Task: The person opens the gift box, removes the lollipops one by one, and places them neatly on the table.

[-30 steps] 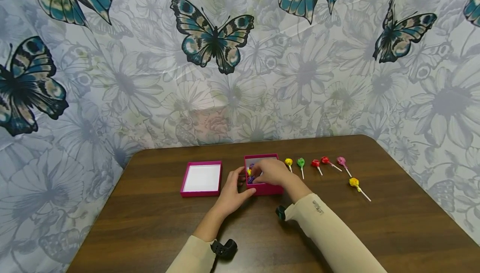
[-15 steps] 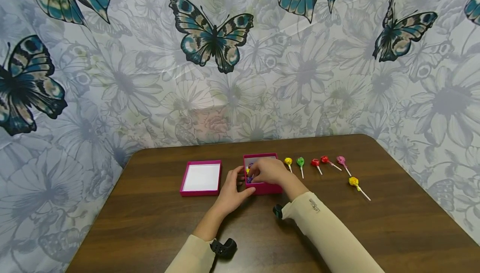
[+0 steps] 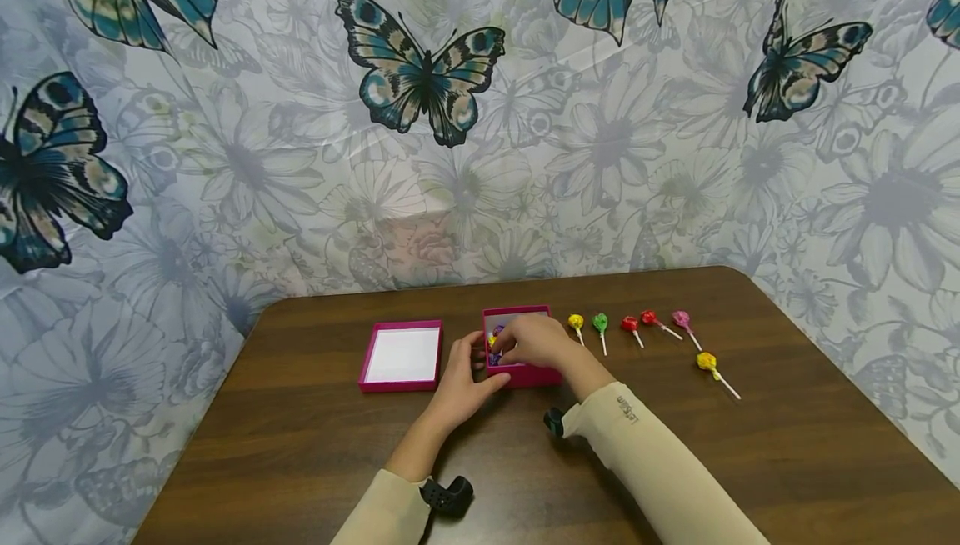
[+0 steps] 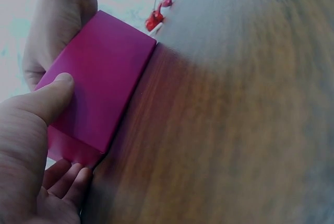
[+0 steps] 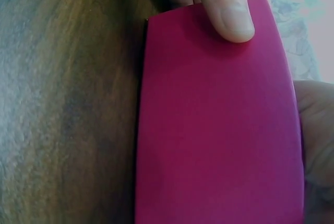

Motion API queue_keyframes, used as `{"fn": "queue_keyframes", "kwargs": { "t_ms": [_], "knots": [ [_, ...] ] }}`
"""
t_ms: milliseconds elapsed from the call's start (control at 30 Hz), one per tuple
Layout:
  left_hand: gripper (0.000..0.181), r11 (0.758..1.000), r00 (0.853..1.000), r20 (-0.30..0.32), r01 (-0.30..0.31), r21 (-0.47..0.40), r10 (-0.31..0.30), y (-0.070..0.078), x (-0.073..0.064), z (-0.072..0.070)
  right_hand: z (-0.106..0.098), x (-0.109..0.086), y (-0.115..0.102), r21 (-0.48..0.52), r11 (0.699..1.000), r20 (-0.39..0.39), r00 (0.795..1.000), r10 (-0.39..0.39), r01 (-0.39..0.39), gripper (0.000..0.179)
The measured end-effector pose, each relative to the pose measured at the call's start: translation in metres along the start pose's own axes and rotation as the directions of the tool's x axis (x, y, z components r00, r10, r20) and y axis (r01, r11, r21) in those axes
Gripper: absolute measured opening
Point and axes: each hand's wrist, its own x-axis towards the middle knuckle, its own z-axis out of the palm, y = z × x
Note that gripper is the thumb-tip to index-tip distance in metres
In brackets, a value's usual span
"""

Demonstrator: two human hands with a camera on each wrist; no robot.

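A magenta box (image 3: 536,377) stands uncovered on the table, with small purple and yellow wrapped sweets (image 3: 493,340) showing inside. My left hand (image 3: 461,391) holds its near left corner. In the left wrist view the left thumb (image 4: 55,96) presses the box's front wall (image 4: 107,78), and the fingers lie against its side. My right hand (image 3: 536,341) reaches over the front rim into the box, fingers bent down among the sweets. Its fingertips are partly hidden, so whether they pinch anything is unclear. The right wrist view shows mostly the box's front wall (image 5: 219,125).
Left of the box lies its magenta lid (image 3: 402,353), white inside facing up. To the right several lollipops lie in a loose row, among them a green one (image 3: 600,322), a pink one (image 3: 681,318) and a yellow one (image 3: 707,362) nearer me. Butterfly-patterned cloth hangs behind.
The box has shifted slightly left, towards my left hand, and my right hand has moved left with it, staying inside. Lid and lollipops lie as before.
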Motion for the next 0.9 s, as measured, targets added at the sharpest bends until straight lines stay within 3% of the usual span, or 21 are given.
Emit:
{"fn": "queue_keyframes", "kwargs": {
  "t_ms": [400, 900],
  "knots": [
    [0.08, 1.0, 1.0, -0.001, 0.001, -0.009, -0.001, 0.0, 0.0, 0.0, -0.003, -0.004, 0.0, 0.054, 0.996, -0.05, 0.997, -0.065, 0.067, 0.015],
    [0.082, 1.0, 1.0, 0.009, -0.005, -0.013, 0.005, -0.003, 0.001, 0.001, -0.011, -0.015, 0.006, 0.175, 0.978, -0.157, 0.984, -0.082, 0.109, 0.02]
  ]
}}
